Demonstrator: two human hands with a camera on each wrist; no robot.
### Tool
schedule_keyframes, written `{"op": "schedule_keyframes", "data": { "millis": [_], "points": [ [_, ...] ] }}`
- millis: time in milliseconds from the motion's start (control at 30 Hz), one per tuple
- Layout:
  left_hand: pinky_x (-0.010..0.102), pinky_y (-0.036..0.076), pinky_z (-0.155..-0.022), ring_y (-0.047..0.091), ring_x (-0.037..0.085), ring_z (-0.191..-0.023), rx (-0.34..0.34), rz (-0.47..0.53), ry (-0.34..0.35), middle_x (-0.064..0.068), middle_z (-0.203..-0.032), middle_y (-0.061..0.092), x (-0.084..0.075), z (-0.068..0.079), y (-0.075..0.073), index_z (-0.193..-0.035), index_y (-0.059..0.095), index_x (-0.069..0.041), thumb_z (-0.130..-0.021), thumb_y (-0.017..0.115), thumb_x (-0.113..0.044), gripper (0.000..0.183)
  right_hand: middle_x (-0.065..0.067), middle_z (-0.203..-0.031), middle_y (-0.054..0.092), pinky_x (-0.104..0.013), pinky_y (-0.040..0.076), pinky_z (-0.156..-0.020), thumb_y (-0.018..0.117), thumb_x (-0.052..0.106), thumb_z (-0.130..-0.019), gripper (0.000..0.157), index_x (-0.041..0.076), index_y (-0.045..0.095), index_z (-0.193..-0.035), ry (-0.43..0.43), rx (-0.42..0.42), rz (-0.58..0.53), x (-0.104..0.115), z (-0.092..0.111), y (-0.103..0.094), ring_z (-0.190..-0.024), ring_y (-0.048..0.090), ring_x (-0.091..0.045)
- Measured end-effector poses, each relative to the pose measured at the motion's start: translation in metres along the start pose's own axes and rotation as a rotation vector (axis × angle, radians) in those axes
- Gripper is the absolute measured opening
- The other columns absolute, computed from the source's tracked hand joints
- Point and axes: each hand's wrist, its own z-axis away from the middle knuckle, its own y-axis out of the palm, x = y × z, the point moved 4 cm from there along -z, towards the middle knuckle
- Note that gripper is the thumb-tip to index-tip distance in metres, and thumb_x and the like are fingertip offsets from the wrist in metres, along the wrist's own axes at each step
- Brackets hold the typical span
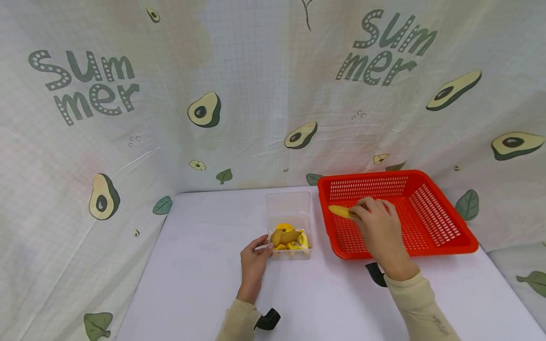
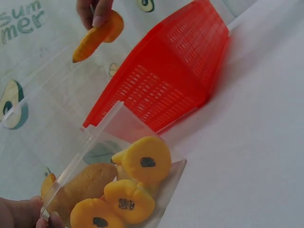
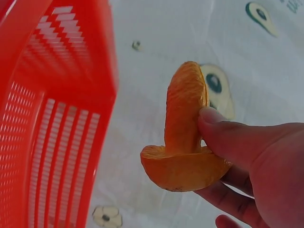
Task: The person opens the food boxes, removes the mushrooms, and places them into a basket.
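My right hand (image 1: 379, 232) pinches an orange-brown toy mushroom (image 3: 183, 114) by its stem, between thumb and fingers. In the head view the mushroom appears over the left part of the red basket (image 1: 445, 248). A clear plastic box (image 1: 309, 253) stands left of the basket, its lid (image 1: 287, 203) raised at the back. With thumb and fingers my left hand (image 1: 255, 263) grips the box's left wall. Inside lie several yellow pieces (image 2: 147, 159) with dark patches and a brown oblong piece (image 2: 88, 185). Some pieces overlap, so parts are hidden.
The basket has slatted sides and sits at the back right of the white table (image 1: 200, 265). A patterned cloth (image 1: 247, 161) hangs behind the table. Dark straps (image 1: 268, 319) show by both wrists.
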Motion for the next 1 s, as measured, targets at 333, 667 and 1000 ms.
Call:
{"op": "schedule_keyframes", "data": {
  "millis": [333, 667, 1000],
  "points": [
    [0.034, 0.056, -0.072, 0.060, 0.018, -0.079, 0.016, 0.027, -0.002, 0.018, -0.106, 0.058, 0.002, -0.003, -0.001, -0.114, 0.063, 0.001, -0.081, 0.070, -0.003, 0.035, -0.008, -0.086, 0.057, -0.053, 0.034, -0.085, 0.080, 0.005, -0.067, 0.020, 0.003, 0.071, -0.085, 0.085, -0.013, 0.006, -0.049, 0.017, -0.011, -0.080, 0.054, -0.030],
    [0.028, 0.056, -0.070, 0.059, 0.019, -0.079, -0.016, 0.001, -0.024, 0.012, -0.102, 0.058, 0.000, 0.001, 0.000, -0.111, 0.066, -0.005, -0.080, 0.071, -0.006, 0.031, -0.014, -0.085, 0.059, -0.057, 0.034, -0.081, 0.079, 0.004, -0.069, 0.020, -0.001, 0.070, -0.087, 0.188, 0.049, 0.045, -0.087, 0.029, -0.016, -0.085, 0.053, -0.034],
    [0.027, 0.055, -0.070, 0.059, 0.018, -0.078, -0.013, -0.008, -0.026, 0.010, -0.102, 0.058, -0.002, 0.001, 0.000, -0.111, 0.067, -0.007, -0.081, 0.071, -0.007, 0.030, -0.016, -0.086, 0.059, -0.061, 0.031, -0.081, 0.079, 0.004, -0.069, 0.022, -0.003, 0.070, -0.089, 0.270, 0.109, 0.037, -0.109, 0.036, -0.014, -0.086, 0.052, -0.036]
  ]
}}
